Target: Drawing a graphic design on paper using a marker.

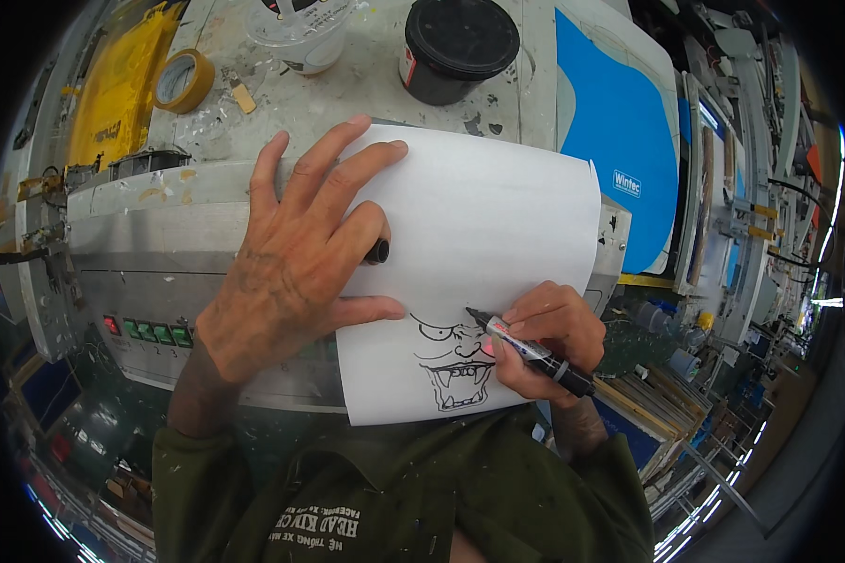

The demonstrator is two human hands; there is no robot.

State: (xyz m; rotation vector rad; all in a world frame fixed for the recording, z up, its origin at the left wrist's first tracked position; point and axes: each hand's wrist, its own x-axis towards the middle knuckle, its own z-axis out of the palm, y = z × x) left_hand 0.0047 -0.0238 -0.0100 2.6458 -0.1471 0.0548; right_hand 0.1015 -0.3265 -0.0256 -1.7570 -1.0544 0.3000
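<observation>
A white sheet of paper (483, 220) lies on the machine's front edge and hangs toward me. It carries a black line drawing (455, 375) of a snarling face with one eye, a nose and a fanged, gaping mouth. My right hand (554, 342) grips a black-and-grey marker pen (535, 354), its tip at the paper just above the nose. My left hand (300, 235) rests spread over the paper's left side, thumb beside the drawn eye. A black marker cap (377, 251) pokes out from under its bent index finger, mostly hidden.
Beyond the paper stand a black lidded tub (460, 42) and a clear plastic tub (300, 38). A yellow tape roll (183, 82) lies at far left, near a small tan-handled tool (243, 97). A blue-and-white board (620, 141) is at right. Green switches (161, 333) line the machine's front.
</observation>
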